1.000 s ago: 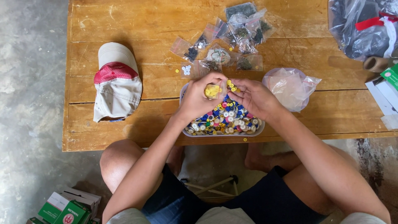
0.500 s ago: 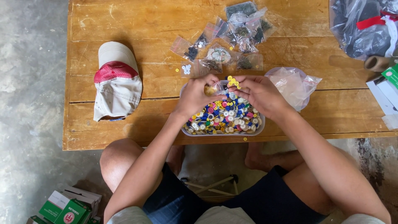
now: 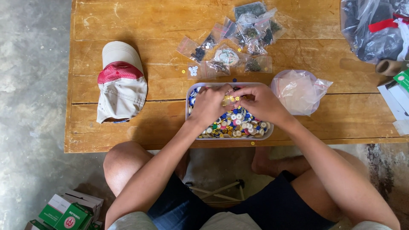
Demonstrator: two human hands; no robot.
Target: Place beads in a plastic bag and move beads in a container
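A shallow pale tray (image 3: 188, 111) full of mixed coloured buttons (image 3: 237, 124) sits at the near edge of a wooden table (image 3: 170, 21). Both my hands are over the tray's far half. My left hand (image 3: 210, 103) and my right hand (image 3: 259, 102) meet fingertip to fingertip and pinch a small clear plastic bag with yellow buttons (image 3: 228, 100) between them. Beyond the tray lie several small clear bags of sorted buttons (image 3: 238, 38), and a single yellow button (image 3: 252, 143) rests at the table's front edge.
A white and red cap (image 3: 120, 81) lies left of the tray. A stack of empty clear bags (image 3: 298, 90) lies right of it. A large plastic bag with dark contents (image 3: 375, 27) and boxes (image 3: 398, 100) sit far right. Green cartons (image 3: 64, 213) stand on the concrete floor.
My hands have lowered toward the tray and closed together over the small bag; the yellow buttons that showed between my fingers earlier are now mostly covered.
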